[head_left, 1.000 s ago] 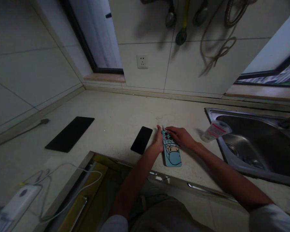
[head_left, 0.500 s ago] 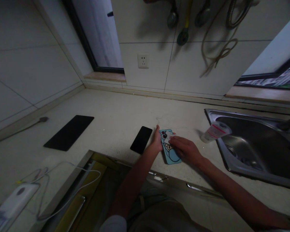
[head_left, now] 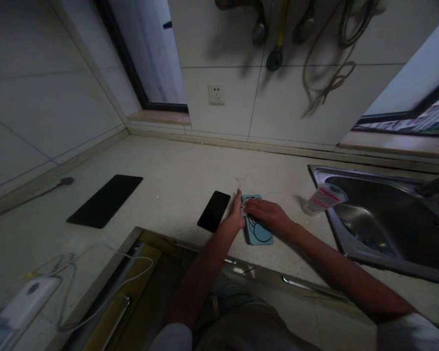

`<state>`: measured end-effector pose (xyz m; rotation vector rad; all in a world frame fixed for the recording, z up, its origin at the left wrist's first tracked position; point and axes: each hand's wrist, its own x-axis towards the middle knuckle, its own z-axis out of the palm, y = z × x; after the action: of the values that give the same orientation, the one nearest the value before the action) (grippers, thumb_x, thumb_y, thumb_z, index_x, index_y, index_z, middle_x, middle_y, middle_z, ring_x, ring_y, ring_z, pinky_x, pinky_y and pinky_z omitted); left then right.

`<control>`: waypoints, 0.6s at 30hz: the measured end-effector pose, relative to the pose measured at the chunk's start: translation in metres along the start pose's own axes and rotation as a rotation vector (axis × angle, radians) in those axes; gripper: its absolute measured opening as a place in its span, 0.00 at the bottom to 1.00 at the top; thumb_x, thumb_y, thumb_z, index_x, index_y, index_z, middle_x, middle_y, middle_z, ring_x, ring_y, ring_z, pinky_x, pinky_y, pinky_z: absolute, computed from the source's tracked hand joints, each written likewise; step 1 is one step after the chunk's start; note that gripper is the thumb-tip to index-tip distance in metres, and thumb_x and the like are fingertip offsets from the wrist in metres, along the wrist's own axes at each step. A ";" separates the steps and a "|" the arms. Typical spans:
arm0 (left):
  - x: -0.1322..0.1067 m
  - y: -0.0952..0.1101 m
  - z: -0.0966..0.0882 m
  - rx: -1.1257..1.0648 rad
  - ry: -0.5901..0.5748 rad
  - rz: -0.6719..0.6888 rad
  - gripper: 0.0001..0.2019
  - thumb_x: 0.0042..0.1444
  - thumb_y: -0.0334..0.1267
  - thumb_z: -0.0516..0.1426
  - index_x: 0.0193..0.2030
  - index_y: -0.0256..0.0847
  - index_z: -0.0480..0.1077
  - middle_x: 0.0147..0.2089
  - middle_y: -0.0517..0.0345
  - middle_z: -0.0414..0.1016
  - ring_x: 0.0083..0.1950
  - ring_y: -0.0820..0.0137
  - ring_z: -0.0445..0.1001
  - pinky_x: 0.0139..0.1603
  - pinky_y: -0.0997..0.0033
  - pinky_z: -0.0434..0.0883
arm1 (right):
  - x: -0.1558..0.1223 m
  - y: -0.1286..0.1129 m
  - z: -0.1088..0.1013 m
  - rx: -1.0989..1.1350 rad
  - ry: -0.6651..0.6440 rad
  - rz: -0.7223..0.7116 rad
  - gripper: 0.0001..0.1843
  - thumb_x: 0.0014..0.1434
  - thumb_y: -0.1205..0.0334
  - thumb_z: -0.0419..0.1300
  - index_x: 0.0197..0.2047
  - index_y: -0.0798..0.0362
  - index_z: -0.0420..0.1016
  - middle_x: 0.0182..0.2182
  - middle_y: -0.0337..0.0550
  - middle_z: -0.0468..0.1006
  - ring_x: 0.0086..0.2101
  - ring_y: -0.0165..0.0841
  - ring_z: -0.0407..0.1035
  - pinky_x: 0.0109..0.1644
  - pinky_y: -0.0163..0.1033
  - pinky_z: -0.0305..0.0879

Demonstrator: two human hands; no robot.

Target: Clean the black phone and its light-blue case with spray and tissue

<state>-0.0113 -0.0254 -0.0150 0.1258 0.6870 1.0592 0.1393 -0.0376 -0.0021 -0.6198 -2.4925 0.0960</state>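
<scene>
On the counter lies a light-blue phone case [head_left: 260,236] with a cartoon drawing, its patterned back facing up; whether a phone is inside it I cannot tell. My left hand [head_left: 237,212] grips its left edge, thumb pointing away from me. Over the upper part of the case lies my right hand [head_left: 269,214], fingers pressing a small white tissue [head_left: 243,208] onto it. Those fingers hide most of the drawing and much of the tissue. Just left of my left hand is a black phone [head_left: 214,211], lying flat with its dark face up.
A clear plastic cup [head_left: 322,199] with red stripes stands by the rim of the steel sink [head_left: 336,229] at right. Far left lie a flat black rectangular panel [head_left: 105,201] and a white power strip [head_left: 31,302] with cables. An open drawer [head_left: 131,273] juts out below the counter.
My right hand has slid left and slightly up across the case, taking the tissue to its upper left edge. My left hand keeps its grip.
</scene>
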 end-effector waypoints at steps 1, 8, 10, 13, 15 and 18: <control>-0.001 0.001 0.004 -0.012 0.007 -0.041 0.24 0.66 0.53 0.49 0.43 0.33 0.74 0.33 0.44 0.79 0.36 0.60 0.80 0.40 0.63 0.75 | 0.001 0.003 -0.001 0.012 -0.006 0.010 0.16 0.69 0.65 0.54 0.56 0.51 0.77 0.54 0.51 0.79 0.57 0.40 0.72 0.61 0.48 0.71; -0.006 0.003 0.020 -0.125 -0.044 -0.182 0.29 0.67 0.57 0.42 0.45 0.36 0.76 0.34 0.45 0.81 0.36 0.57 0.81 0.44 0.55 0.76 | -0.005 0.014 -0.007 -0.028 0.036 0.265 0.19 0.63 0.69 0.57 0.55 0.49 0.78 0.55 0.51 0.79 0.52 0.42 0.76 0.55 0.49 0.75; -0.006 0.003 0.019 -0.115 -0.067 -0.187 0.30 0.67 0.57 0.42 0.47 0.35 0.75 0.35 0.43 0.81 0.36 0.56 0.81 0.44 0.54 0.76 | -0.009 0.011 -0.009 -0.052 0.043 0.260 0.18 0.63 0.68 0.58 0.55 0.50 0.78 0.54 0.52 0.80 0.52 0.43 0.76 0.55 0.51 0.75; -0.004 0.002 0.016 -0.099 -0.106 -0.212 0.32 0.66 0.58 0.42 0.48 0.33 0.75 0.37 0.41 0.81 0.37 0.55 0.81 0.45 0.54 0.76 | -0.018 0.001 -0.011 -0.073 0.057 0.231 0.17 0.63 0.67 0.58 0.53 0.50 0.79 0.51 0.52 0.81 0.51 0.44 0.76 0.55 0.53 0.74; -0.002 0.002 0.014 -0.092 -0.120 -0.231 0.33 0.66 0.59 0.41 0.49 0.32 0.75 0.39 0.38 0.81 0.38 0.54 0.81 0.45 0.53 0.76 | -0.025 -0.008 -0.011 -0.084 0.073 0.228 0.16 0.64 0.66 0.57 0.52 0.49 0.79 0.49 0.50 0.82 0.50 0.43 0.77 0.55 0.52 0.75; 0.000 0.003 0.011 -0.079 -0.109 -0.230 0.35 0.65 0.60 0.40 0.50 0.29 0.74 0.40 0.35 0.81 0.39 0.52 0.81 0.44 0.53 0.76 | -0.035 -0.022 -0.010 -0.100 0.102 0.197 0.15 0.67 0.67 0.54 0.51 0.48 0.80 0.46 0.49 0.84 0.48 0.40 0.78 0.52 0.48 0.76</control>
<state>-0.0069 -0.0216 -0.0055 0.0347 0.5466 0.8508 0.1611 -0.0737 -0.0066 -0.8885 -2.3444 0.0139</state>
